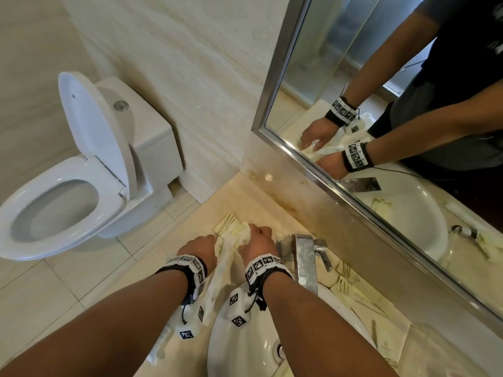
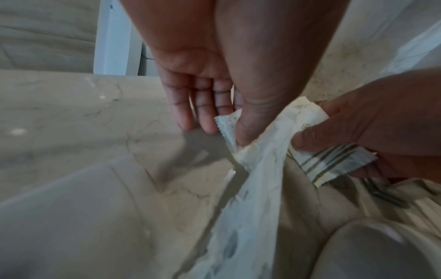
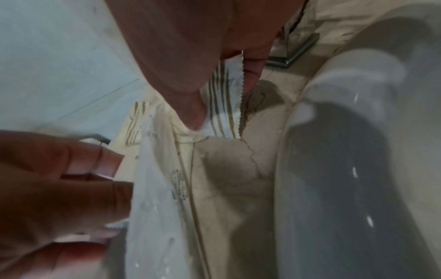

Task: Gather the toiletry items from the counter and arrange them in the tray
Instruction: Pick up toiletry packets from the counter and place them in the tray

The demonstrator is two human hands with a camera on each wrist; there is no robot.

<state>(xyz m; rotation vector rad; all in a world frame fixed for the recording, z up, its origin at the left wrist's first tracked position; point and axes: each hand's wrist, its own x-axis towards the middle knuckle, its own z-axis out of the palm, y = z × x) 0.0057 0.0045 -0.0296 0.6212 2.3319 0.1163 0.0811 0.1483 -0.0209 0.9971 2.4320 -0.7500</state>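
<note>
both hands over the beige marble table [image 1: 275,205], left of the white oval basin [image 1: 245,346] and the steel tap [image 1: 306,261].

left hand [image 2: 214,79]: thumb and first finger pinch the serrated top edge of a long white crinkled paper sachet [image 2: 250,188]; the other fingers [image 2: 183,113] hang nearly straight and hold nothing. the sachet trails from the pinch toward the wrist, above the table.

right hand [image 2: 381,132]: fingers curled round a small cream paper packet with dark stripes and a zigzag edge [image 2: 334,164], thumb on top. in the right wrist view this striped packet [image 3: 224,105] sits under the thumb, and its lower end overlaps a cream sachet with a dotted emblem [image 3: 181,169] lying on the table.

the two hands are just beside each other, the held items touching or overlapping between them; exact contact unclear from blur.

more cream packets [image 1: 356,292] lie on the table right of the tap. cannot tell where the tray is. white toilet [image 1: 81,186] to the left, steel-framed mirror [image 1: 337,170] above the table.
</note>
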